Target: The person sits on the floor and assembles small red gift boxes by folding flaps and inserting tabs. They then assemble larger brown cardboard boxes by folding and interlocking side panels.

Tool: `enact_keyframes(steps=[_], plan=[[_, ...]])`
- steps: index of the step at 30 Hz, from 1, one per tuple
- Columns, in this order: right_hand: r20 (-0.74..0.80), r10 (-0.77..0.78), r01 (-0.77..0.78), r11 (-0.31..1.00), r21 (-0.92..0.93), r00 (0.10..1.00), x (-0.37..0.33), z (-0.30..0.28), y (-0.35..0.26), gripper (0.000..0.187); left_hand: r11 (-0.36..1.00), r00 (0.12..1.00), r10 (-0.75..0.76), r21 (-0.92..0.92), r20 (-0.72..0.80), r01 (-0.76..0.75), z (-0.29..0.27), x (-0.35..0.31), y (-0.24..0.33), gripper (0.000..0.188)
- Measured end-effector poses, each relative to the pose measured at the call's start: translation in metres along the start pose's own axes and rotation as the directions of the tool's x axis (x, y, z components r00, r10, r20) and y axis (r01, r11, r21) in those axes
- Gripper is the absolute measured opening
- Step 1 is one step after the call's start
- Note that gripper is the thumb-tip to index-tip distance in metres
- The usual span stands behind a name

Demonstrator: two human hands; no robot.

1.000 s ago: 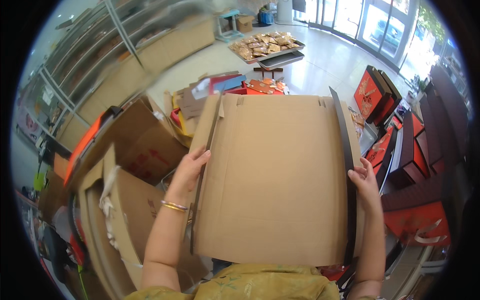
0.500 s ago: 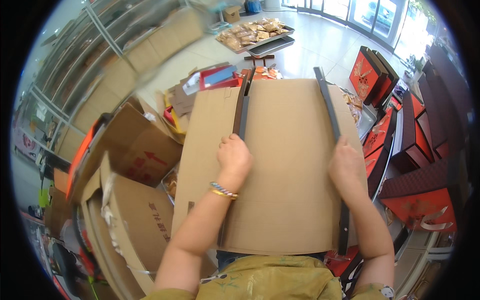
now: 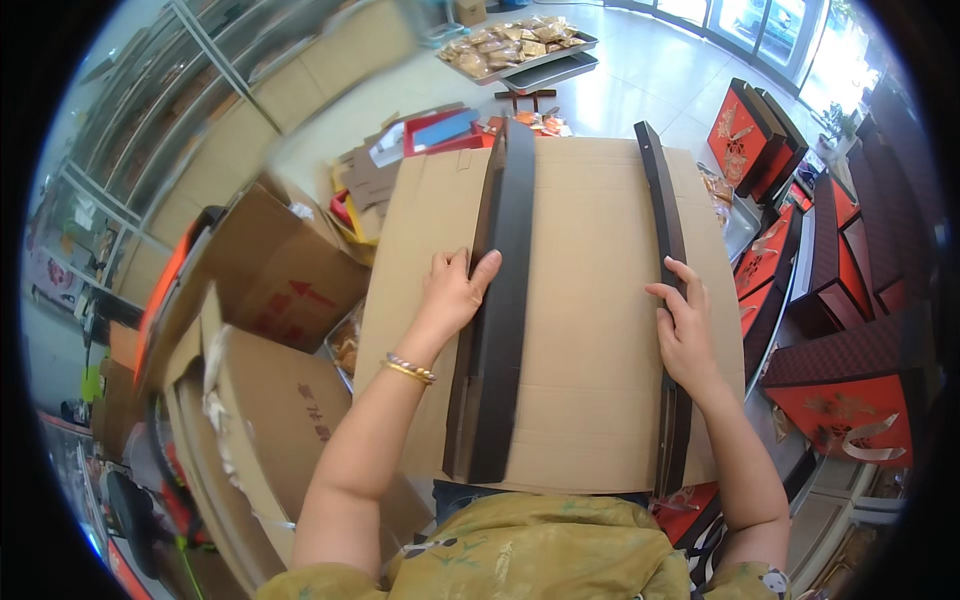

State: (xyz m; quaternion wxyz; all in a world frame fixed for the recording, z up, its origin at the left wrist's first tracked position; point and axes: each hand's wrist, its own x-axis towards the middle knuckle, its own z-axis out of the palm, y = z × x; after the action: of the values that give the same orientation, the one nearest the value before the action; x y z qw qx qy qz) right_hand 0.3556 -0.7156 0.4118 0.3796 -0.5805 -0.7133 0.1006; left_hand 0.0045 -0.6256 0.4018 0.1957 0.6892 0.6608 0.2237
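Note:
A broad brown cardboard sheet (image 3: 590, 300) lies in front of my body. Along its left part runs a long dark folded strip (image 3: 503, 300), one wide face turned up. A second, narrower dark strip (image 3: 662, 200) runs along the right part. My left hand (image 3: 452, 298) rests at the left strip's outer side, thumb stretched out against it and fingers apart. My right hand (image 3: 690, 335) is at the right strip with its fingers spread, the fingertips by the strip's edge. Neither hand is wrapped round a strip.
Open cardboard boxes (image 3: 270, 390) stand at my left. Dark and red gift boxes (image 3: 845, 390) crowd the right side. Beyond the sheet are a heap of flattened packaging (image 3: 375, 180) and a metal tray (image 3: 520, 70) piled with wrapped goods. Shelving (image 3: 150, 130) lines the far left.
Both hands have loosened from closed grips to spread fingers. The left strip has spread out and now shows a wide dark face. My left hand has shifted slightly left.

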Motion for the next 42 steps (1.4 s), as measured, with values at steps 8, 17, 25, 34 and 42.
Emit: enact_keyframes(steps=[8,17,25,34,42], plan=[[0.048,0.011,-0.013,0.998,0.055,0.999,0.007,-0.021,0.007,0.035,0.959,0.99,-0.016,0.282,0.142,-0.025,-0.006,0.012,0.035,0.067],[0.054,0.057,-0.063,0.992,0.109,0.997,0.007,-0.035,0.0,0.039,0.986,0.997,-0.077,0.146,-0.002,0.076,-0.002,0.019,-0.003,0.039],[0.091,-0.085,0.098,0.984,-0.149,0.992,-0.008,-0.002,-0.01,0.022,0.989,0.935,0.119,0.12,-0.335,-0.083,0.026,0.007,0.022,0.023],[0.679,-0.231,0.357,0.933,-0.049,0.697,-0.025,-0.092,-0.026,0.052,0.841,0.784,0.537,-0.122,0.31,-0.527,-0.012,-0.02,0.005,0.058],[0.76,-0.246,0.542,0.824,-0.162,0.602,-0.01,-0.118,-0.037,0.055,0.51,0.385,0.502,0.094,0.774,-0.855,-0.096,-0.054,0.051,0.058]])
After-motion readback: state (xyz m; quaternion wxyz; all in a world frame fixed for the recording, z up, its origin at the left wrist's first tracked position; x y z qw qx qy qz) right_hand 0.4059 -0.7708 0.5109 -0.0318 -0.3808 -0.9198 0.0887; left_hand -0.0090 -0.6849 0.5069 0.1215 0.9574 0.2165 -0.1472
